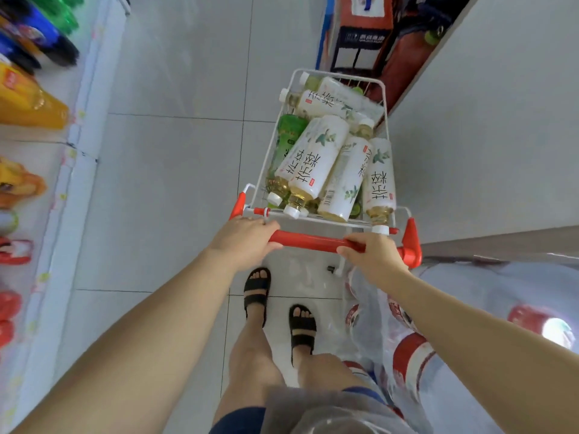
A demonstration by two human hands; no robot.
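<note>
Squarely gripped: a loaded cart in a narrow aisle

Nearest, at 6 o'clock, two feet in black sandals stand on the tiled floor. At 4 o'clock, plastic-wrapped packs of red-labelled bottles sit just beside the right leg and crowd that side. Next out, the left hand and the right hand each curl their fingers round the red handle, the left at its 9 o'clock end and the right toward its 3 o'clock end. Beyond the handle, at 12 o'clock, the white wire basket is heaped with white-labelled tea bottles lying on their sides. A green bottle lies against its 9 o'clock wall. A pale wall runs close along the cart at 3 o'clock. A white shelf of drinks lines 9 o'clock, well apart from the cart, with bare floor between. At 1 o'clock, stacked cartons stand just past the basket's far rim. Open tile runs on at 11 o'clock.
</note>
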